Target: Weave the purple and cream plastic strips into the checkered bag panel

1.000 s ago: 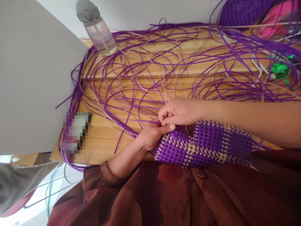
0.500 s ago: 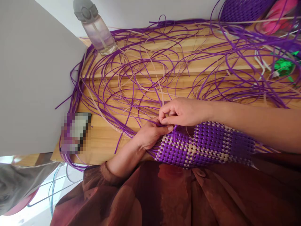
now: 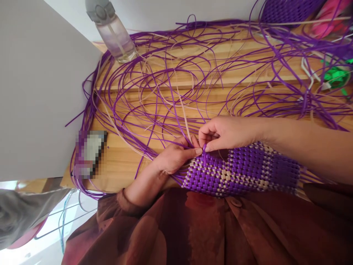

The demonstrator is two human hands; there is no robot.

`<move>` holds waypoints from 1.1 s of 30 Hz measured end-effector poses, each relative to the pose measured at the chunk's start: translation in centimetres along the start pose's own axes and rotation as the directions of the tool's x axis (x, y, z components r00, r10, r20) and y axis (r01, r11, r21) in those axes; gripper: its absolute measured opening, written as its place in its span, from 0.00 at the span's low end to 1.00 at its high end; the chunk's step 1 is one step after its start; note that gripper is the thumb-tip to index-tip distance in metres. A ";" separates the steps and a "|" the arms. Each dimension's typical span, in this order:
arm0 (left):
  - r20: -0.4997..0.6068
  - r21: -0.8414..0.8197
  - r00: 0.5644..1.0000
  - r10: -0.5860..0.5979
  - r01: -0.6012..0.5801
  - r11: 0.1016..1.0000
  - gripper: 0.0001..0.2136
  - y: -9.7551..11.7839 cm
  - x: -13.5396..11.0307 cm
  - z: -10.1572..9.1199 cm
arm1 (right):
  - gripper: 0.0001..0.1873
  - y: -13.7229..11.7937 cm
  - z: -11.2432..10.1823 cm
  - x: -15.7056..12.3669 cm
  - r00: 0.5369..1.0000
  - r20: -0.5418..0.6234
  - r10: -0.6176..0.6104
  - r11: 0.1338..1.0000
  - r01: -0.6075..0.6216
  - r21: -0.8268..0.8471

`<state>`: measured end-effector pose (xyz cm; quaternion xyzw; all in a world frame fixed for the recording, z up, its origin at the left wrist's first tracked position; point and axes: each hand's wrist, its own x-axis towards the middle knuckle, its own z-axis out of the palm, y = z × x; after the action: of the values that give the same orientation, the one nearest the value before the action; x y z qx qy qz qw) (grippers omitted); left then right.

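Observation:
A purple and beige woven panel [image 3: 237, 173] lies along the table's near edge, against my clothing. My left hand [image 3: 176, 154] pinches its upper left corner, thumb on top, with strands running out beneath the fingers. Just right of that thumb, my right hand [image 3: 217, 134] is closed in a pinch on a purple strand [image 3: 204, 148] that loops at the panel's edge. A beige strand [image 3: 184, 114] rises from between the hands toward the back. The right forearm passes over the panel's upper right part, and the fingers of the left hand are partly hidden.
Long loose purple strands [image 3: 124, 88] coil over the wooden table [image 3: 118, 162]. A clear bottle [image 3: 116, 38] with a grey lid stands at the back left. A blurred phone-like object [image 3: 92, 152] lies left. At the back right are a purple woven piece [image 3: 292, 11] and green material [image 3: 335, 75].
My right hand has shifted slightly right, away from the left fingers, and the purple loop between the hands shows more clearly. The beige strand leans further left. My left hand stays nearly still.

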<state>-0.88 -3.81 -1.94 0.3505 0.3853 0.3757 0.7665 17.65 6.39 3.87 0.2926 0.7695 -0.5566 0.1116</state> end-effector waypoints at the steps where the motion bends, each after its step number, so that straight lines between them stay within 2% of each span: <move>1: 0.001 0.005 1.000 -0.012 0.012 1.000 0.16 0.0 0.0 -0.1 | 0.07 -0.1 0.0 0.1 1.000 0.002 0.012 1.000 -0.012 -0.012; 5: -0.020 0.001 0.999 -0.041 0.041 0.999 0.17 0.2 -0.1 -0.3 | 0.07 -0.7 -0.1 0.2 0.999 0.019 0.036 0.998 -0.035 -0.047; 11: 0.066 -0.050 0.998 -0.024 0.027 0.998 0.16 1.0 -0.2 0.0 | 0.05 -0.8 -0.1 0.3 0.998 0.049 0.046 0.996 -0.050 0.078; 19: 0.081 -0.031 0.996 -0.031 0.033 0.999 0.15 1.3 -0.5 -0.3 | 0.08 -0.8 -0.6 0.3 0.996 0.084 0.035 0.988 -0.022 -0.150; 23: 0.102 -0.060 0.993 -0.055 0.062 0.996 0.14 1.5 -0.6 -0.1 | 0.08 -1.1 -0.5 0.1 0.994 0.072 0.078 0.990 -0.069 -0.120; 25: 0.062 -0.083 0.995 -0.075 0.080 0.993 0.16 1.3 -0.6 0.0 | 0.07 -1.5 -0.3 -0.1 0.992 0.036 0.118 0.987 -0.113 -0.117; 29: -0.060 -0.049 0.997 -0.046 0.043 0.998 0.17 0.4 -0.2 0.3 | 0.06 -2.5 0.3 -0.4 0.982 -0.083 0.172 0.949 -0.188 -0.254; 33: -0.115 -0.006 0.993 -0.038 0.037 0.999 0.16 0.1 -0.1 0.4 | 0.07 -2.6 0.6 -0.6 0.971 -0.159 0.180 0.929 -0.221 -0.295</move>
<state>-0.56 -3.97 -1.65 0.3197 0.4346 0.3814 0.7506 16.50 5.10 6.02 0.3841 0.8191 -0.3939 0.1626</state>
